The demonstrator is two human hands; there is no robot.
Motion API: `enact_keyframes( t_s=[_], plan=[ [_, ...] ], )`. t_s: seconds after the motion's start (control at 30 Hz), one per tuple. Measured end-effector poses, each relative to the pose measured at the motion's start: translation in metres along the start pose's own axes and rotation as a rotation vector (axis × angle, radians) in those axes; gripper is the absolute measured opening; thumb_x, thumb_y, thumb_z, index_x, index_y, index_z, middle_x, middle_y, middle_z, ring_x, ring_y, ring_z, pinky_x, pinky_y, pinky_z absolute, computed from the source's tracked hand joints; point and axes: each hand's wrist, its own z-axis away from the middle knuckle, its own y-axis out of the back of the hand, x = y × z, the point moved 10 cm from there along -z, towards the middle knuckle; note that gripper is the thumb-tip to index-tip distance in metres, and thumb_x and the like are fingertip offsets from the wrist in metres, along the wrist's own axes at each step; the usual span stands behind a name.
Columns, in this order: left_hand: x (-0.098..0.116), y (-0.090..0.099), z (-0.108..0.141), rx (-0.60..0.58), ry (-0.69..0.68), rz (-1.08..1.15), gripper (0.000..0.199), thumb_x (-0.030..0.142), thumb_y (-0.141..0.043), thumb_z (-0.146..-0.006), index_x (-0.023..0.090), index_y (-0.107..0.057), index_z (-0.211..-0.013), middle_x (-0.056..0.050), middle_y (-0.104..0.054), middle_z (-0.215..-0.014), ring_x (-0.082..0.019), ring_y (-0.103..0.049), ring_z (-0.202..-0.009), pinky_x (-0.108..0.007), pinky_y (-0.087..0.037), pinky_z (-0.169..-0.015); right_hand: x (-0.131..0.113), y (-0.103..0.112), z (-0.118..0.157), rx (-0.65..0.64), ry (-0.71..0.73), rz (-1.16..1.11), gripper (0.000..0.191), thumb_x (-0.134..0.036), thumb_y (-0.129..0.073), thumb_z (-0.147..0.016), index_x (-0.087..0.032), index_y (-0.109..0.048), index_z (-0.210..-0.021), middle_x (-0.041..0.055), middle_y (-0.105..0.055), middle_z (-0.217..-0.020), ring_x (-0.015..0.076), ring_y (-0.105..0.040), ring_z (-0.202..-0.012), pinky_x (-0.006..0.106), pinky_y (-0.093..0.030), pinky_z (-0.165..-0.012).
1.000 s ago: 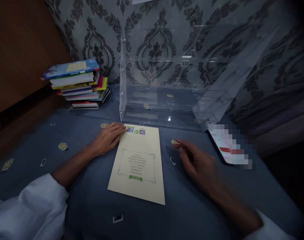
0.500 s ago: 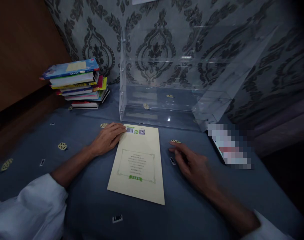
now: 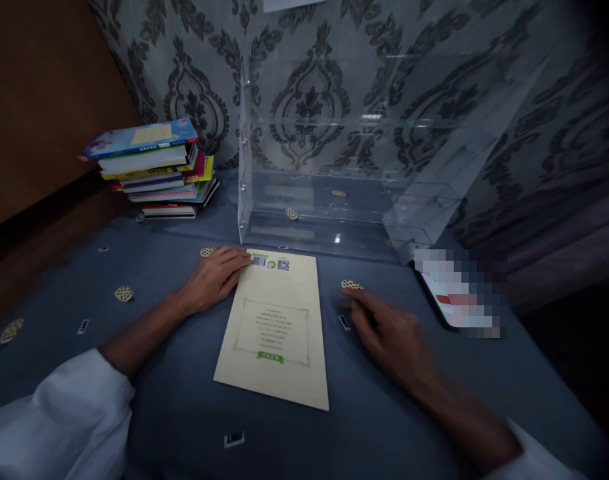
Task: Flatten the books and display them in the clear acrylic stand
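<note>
A cream book with a barcode, a QR code and a green-framed text block lies flat on the blue cloth, its print upside down. My left hand rests at its upper left corner, fingertips touching the edge, fingers stretched out and holding nothing. To the right of the book, and apart from it, my right hand hovers low over the cloth with its fingers loosely bent, thumb and index finger a little apart, nothing visible between them.
A clear acrylic rack stands behind the book against the patterned wall. On the back left is a stack of several books. A dark-edged device with a blurred screen lies at the right. The cloth bears small printed patches.
My right hand has shifted very slightly right, its fingers a little more bent. My left hand and the cream book stay in place.
</note>
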Motion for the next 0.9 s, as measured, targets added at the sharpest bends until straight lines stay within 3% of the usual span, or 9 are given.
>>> enact_keyframes(
  t_s=[0.2,0.33,0.43,0.6,0.77,0.9],
  plan=[
    [0.001,0.001,-0.001,-0.002,-0.001,-0.012,0.026,0.02,-0.045,-0.103,0.016,-0.064,-0.121,-0.012,-0.071,-0.118,-0.026,-0.064,-0.115,-0.045,-0.054,-0.097,0.001,0.009,0.0,0.082,-0.007,0.082,0.026,-0.022,-0.049,-0.098,-0.017,-0.069,-0.113,0.0035,-0.08,-0.079,0.0167,-0.072,-0.054,0.025,-0.052,-0.048],
    [-0.001,0.0,0.0,-0.014,0.013,0.003,0.027,0.02,-0.045,-0.103,0.018,-0.064,-0.122,-0.012,-0.071,-0.12,-0.026,-0.063,-0.117,-0.046,-0.053,-0.098,0.0,0.009,0.0,0.07,0.02,0.128,0.027,-0.021,-0.046,-0.098,-0.015,-0.072,-0.104,0.0051,-0.08,-0.078,0.0184,-0.074,-0.058,0.026,-0.053,-0.05],
    [0.0,0.0,0.0,-0.019,0.01,-0.002,0.027,0.019,-0.045,-0.103,0.018,-0.064,-0.122,-0.011,-0.071,-0.12,-0.025,-0.063,-0.116,-0.046,-0.054,-0.098,0.009,0.017,0.0,0.104,-0.037,0.122,0.027,-0.023,-0.048,-0.097,-0.017,-0.072,-0.108,0.005,-0.08,-0.081,0.0188,-0.073,-0.057,0.027,-0.053,-0.051],
    [0.001,0.001,-0.001,-0.012,-0.003,-0.017,0.026,0.019,-0.045,-0.103,0.017,-0.064,-0.121,-0.012,-0.071,-0.118,-0.025,-0.064,-0.116,-0.045,-0.054,-0.097,0.016,0.017,-0.001,0.035,-0.074,0.177,0.028,-0.026,-0.046,-0.096,-0.02,-0.073,-0.103,0.0046,-0.08,-0.081,0.0212,-0.073,-0.058,0.029,-0.051,-0.048],
    [0.0,-0.001,-0.001,-0.015,0.004,-0.008,0.027,0.02,-0.045,-0.103,0.017,-0.064,-0.121,-0.012,-0.071,-0.119,-0.025,-0.063,-0.116,-0.045,-0.054,-0.098,0.026,0.033,0.003,0.109,-0.17,0.214,0.03,-0.03,-0.045,-0.097,-0.019,-0.071,-0.108,0.0063,-0.08,-0.081,0.0224,-0.074,-0.062,0.031,-0.053,-0.056],
    [-0.001,-0.001,-0.001,-0.02,0.019,0.002,0.027,0.02,-0.045,-0.103,0.019,-0.064,-0.122,-0.011,-0.07,-0.12,-0.025,-0.063,-0.117,-0.046,-0.053,-0.099,0.028,0.039,0.01,0.036,-0.168,0.275,0.035,-0.034,-0.042,-0.096,-0.02,-0.074,-0.096,0.005,-0.078,-0.075,0.0202,-0.069,-0.05,0.029,-0.047,-0.046]
  ],
)
